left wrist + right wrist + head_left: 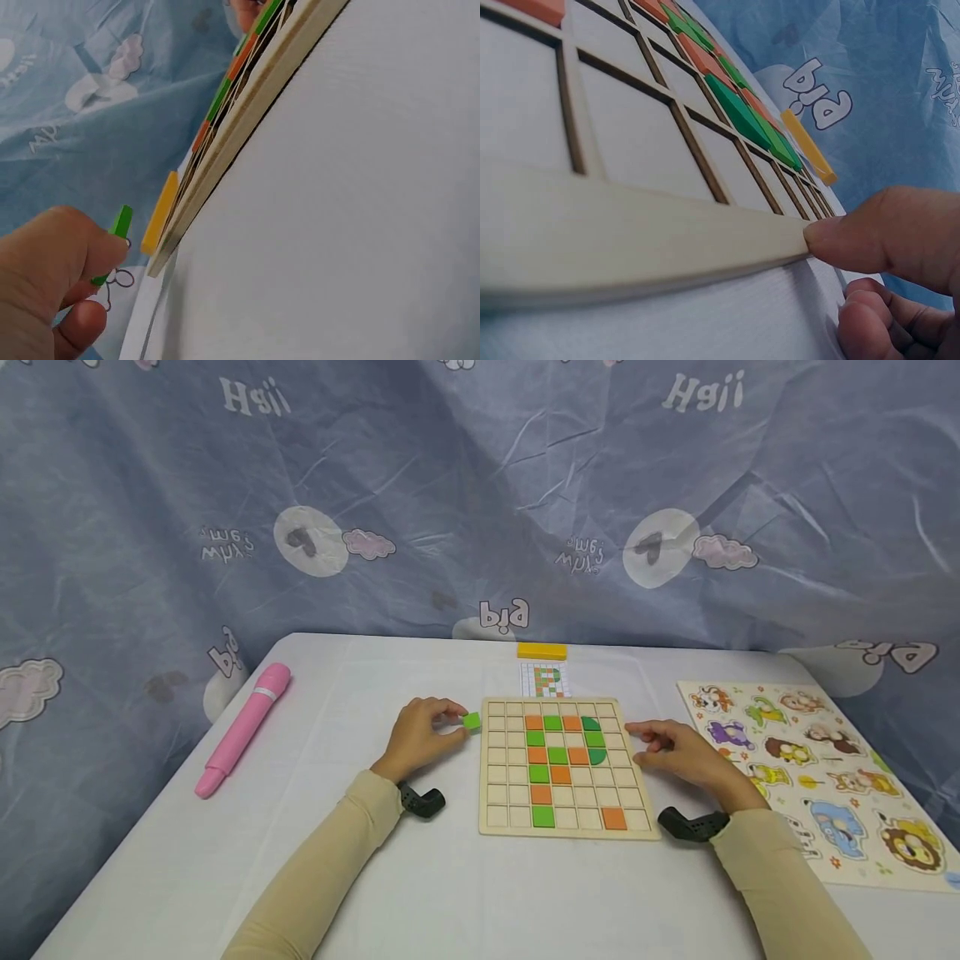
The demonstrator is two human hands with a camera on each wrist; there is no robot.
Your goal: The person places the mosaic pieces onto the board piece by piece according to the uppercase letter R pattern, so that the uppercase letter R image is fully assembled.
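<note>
My left hand [423,735] pinches a small green square tile [472,721] between thumb and fingertips, just left of the board's upper left corner. In the left wrist view the tile [121,222] stands edge-on at the thumb. The wooden grid board [570,836] lies on the table, with orange, light green and dark green tiles in some cells. These form a P-like shape, plus one orange tile [613,819] at lower right. My right hand [678,756] touches the board's right edge; in the right wrist view its thumb [885,229] rests against the rim.
Behind the board lie a printed pattern card [546,680] and a yellow bar [542,651]. A pink microphone-shaped stick [243,731] lies at the left. An animal puzzle board [817,777] occupies the right side, partly under the right arm. A patterned curtain [480,510] hangs behind the table.
</note>
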